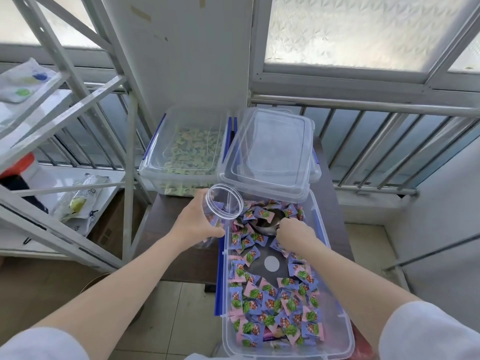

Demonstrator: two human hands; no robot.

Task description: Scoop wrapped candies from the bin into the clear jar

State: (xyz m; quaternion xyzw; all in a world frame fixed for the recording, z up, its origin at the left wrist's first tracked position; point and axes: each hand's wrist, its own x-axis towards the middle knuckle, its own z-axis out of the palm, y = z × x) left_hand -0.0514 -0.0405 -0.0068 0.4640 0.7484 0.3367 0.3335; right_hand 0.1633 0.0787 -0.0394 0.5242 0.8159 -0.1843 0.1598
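Sleeves (428,333): white, at both lower corners, forearms bare beyond them.

Bin (348,320): clear plastic, blue side clips, open, on a dark table (181,258); its near end overhangs the tiled floor.

Candies (275,305): pink and blue wrappers with green print, heaped at the near end of the bin, thinner toward the far end. A bare patch of bin floor with a white round sticker shows mid-bin.

Right hand (294,233): inside the bin, far half, grip closed on the handle of a metal scoop (267,224). Scoop bowl lies down among the candies.

Left hand (196,224): grip wrapped around the jar (224,202), just outside the bin's left wall.

Jar: clear, lidless, tilted with its mouth up and toward the bin, a few candies visible inside.

Lid (270,154): clear, resting across the bin's far end.

Second bin (181,152): clear, behind the jar, holding green-wrapped pieces.

Rack (78,105): white metal, left, with packets on its shelves.

Window (363,29): frosted, with a metal railing beneath.
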